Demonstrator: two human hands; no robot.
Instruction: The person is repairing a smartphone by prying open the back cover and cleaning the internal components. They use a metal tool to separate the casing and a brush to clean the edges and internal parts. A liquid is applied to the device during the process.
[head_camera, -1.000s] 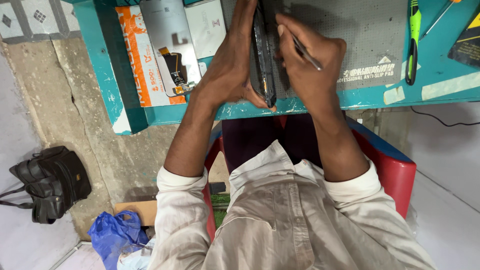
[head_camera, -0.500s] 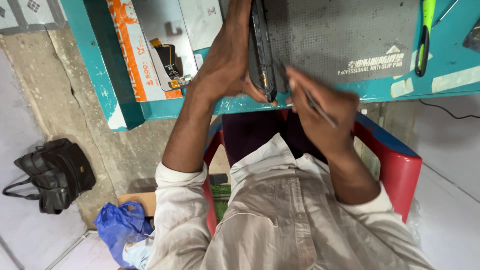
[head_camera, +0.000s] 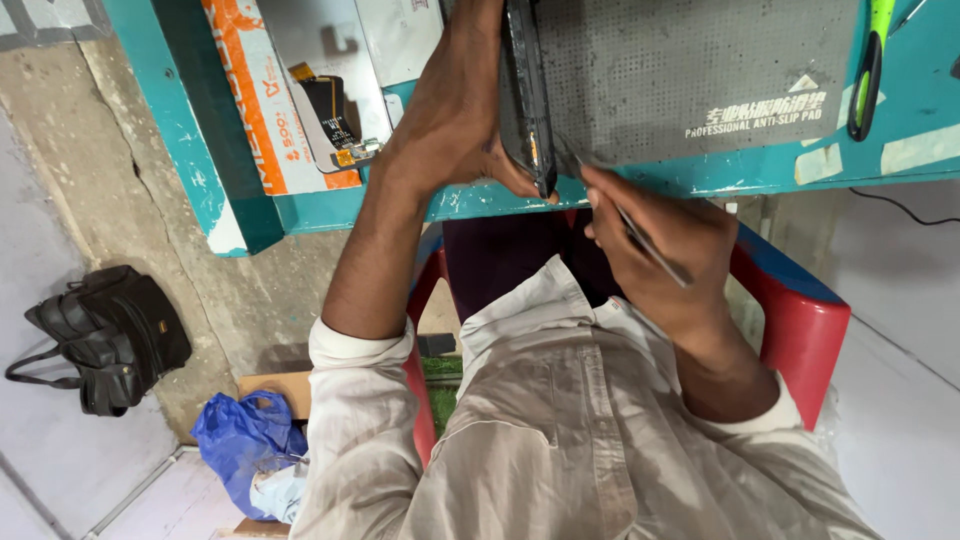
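Phone (head_camera: 527, 95), dark and thin, stands on its long edge at the top centre of the frame, over the near edge of the grey mat (head_camera: 690, 70). Left hand (head_camera: 455, 120) is wrapped around its side, holding it upright. Right hand (head_camera: 655, 245) is closed on a thin metal tool (head_camera: 625, 225), tip close to the phone's lower end. It looks light, stiff and fragile, probably slippery; best held by the long edges. Turquoise table (head_camera: 900, 120) carries the mat, with a green-handled tool (head_camera: 872, 60) at upper right. Black bag (head_camera: 105, 335) and blue plastic bag (head_camera: 245, 440) lie on the floor at lower left.
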